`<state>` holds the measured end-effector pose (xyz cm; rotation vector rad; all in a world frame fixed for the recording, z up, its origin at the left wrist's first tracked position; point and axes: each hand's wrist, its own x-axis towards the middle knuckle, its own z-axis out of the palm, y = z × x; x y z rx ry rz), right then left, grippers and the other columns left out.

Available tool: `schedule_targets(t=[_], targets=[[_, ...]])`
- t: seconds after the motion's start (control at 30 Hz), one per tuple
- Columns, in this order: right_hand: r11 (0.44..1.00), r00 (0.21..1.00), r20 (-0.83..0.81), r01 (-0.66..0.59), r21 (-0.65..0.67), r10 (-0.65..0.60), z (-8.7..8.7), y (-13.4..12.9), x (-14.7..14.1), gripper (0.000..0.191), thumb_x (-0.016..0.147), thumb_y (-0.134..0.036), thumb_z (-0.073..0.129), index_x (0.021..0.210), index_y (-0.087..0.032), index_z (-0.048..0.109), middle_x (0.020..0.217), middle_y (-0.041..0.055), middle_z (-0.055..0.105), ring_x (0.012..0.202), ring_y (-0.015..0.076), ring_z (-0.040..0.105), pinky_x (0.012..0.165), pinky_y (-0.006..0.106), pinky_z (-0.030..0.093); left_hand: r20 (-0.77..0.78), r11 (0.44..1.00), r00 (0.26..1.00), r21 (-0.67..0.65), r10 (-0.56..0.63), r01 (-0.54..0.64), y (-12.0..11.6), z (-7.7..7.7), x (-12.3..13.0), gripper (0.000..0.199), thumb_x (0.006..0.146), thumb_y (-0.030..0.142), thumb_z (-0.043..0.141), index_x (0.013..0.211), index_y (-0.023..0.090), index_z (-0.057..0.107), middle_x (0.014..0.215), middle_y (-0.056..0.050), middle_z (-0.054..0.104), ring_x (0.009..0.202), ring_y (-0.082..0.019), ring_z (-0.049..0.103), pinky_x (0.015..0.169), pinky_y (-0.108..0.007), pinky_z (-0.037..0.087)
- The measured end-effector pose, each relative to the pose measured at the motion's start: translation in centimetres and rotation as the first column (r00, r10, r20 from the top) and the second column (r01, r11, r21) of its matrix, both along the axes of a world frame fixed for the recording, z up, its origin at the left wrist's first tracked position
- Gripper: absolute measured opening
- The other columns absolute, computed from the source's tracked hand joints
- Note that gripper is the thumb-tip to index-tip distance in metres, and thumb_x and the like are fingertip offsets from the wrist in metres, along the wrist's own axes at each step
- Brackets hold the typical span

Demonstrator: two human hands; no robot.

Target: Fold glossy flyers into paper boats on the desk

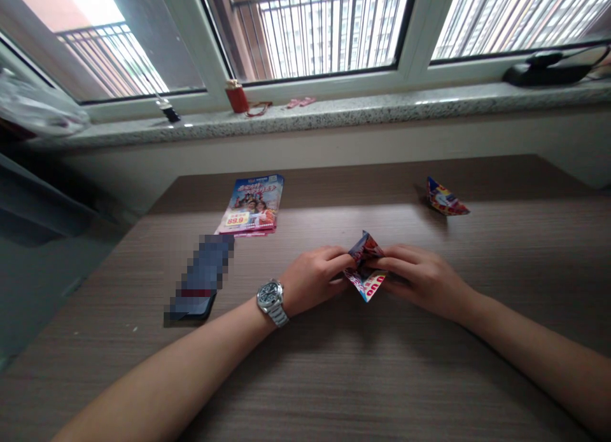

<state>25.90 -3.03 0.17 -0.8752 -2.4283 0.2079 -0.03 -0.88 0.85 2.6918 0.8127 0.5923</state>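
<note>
Between my two hands is a small folded paper (366, 283), printed in bright colours, its pointed corners facing up and down. My left hand (317, 273), with a metal wristwatch (271, 300) on the wrist, grips its left side. On the other side, my right hand (424, 280) has its fingers closed on the paper's right edge, some of them tucked into the fold. Both hands are just over the wooden table (305, 378). Further back on the right lies another folded paper piece (445, 199), shaped like a little boat.
A stack of printed flyers (255, 203) lies at the back left of the table. In front of it is a phone (203, 280), partly pixelated. The stone windowsill (363, 111) holds a red lighter-like object (236, 97) and a black power strip (548, 72).
</note>
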Motion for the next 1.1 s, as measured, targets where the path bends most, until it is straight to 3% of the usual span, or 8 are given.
schedule_targets(t=[0.27,0.63,0.77,0.97,1.1], targets=[[0.99,0.988,-0.154,-0.037,-0.136,0.015,-0.11,-0.25,-0.51,0.016,0.093,-0.02,0.061,0.105,-0.022,0.07,0.102,0.0084,0.074,0.089,0.0204,0.072,0.077,0.03,0.057,-0.021,1.0,1.0,0.008,-0.009,0.009,-0.05,0.29,0.24,0.011,0.093,0.026,0.06,0.103,0.02,0.063,0.098,-0.004,0.068,0.089,-0.017,0.063,0.079,-0.026,0.049],[0.982,0.977,-0.213,-0.055,-0.181,0.015,-0.05,-0.33,-0.7,0.014,0.095,-0.023,0.059,0.1,-0.021,0.072,0.099,0.0089,0.076,0.088,0.0199,0.073,0.076,0.028,0.058,0.062,0.997,0.996,-0.045,0.06,-0.057,-0.16,-0.39,0.35,0.01,0.09,0.025,0.064,0.097,0.019,0.059,0.093,-0.003,0.068,0.084,-0.016,0.064,0.075,-0.025,0.048],[0.982,0.973,-0.232,-0.047,-0.181,0.004,-0.08,-0.1,-0.73,0.014,0.095,-0.027,0.06,0.094,-0.021,0.073,0.089,0.0069,0.076,0.076,0.0182,0.072,0.067,0.027,0.057,0.098,0.991,0.99,-0.09,0.103,-0.094,-0.17,-0.54,0.32,0.012,0.088,0.025,0.066,0.096,0.019,0.06,0.088,-0.002,0.068,0.078,-0.014,0.063,0.071,-0.024,0.049],[0.972,0.969,-0.243,-0.018,-0.233,-0.04,-0.13,0.01,-0.67,0.015,0.094,-0.028,0.06,0.094,-0.021,0.074,0.085,0.0056,0.077,0.072,0.0174,0.071,0.064,0.027,0.056,0.255,0.969,0.955,-0.229,0.149,-0.09,-0.43,-0.45,0.54,0.031,0.083,0.018,0.069,0.111,0.02,0.055,0.09,0.0,0.071,0.076,-0.012,0.068,0.069,-0.021,0.053],[0.953,0.96,-0.264,0.004,-0.304,-0.089,-0.25,0.11,-0.6,0.016,0.094,-0.028,0.059,0.092,-0.022,0.074,0.083,0.0046,0.076,0.073,0.0176,0.07,0.066,0.028,0.055,0.259,0.959,0.952,-0.266,0.166,-0.095,-0.46,-0.56,0.64,0.044,0.083,0.018,0.07,0.122,0.021,0.051,0.088,0.0,0.071,0.076,-0.012,0.07,0.069,-0.021,0.055]])
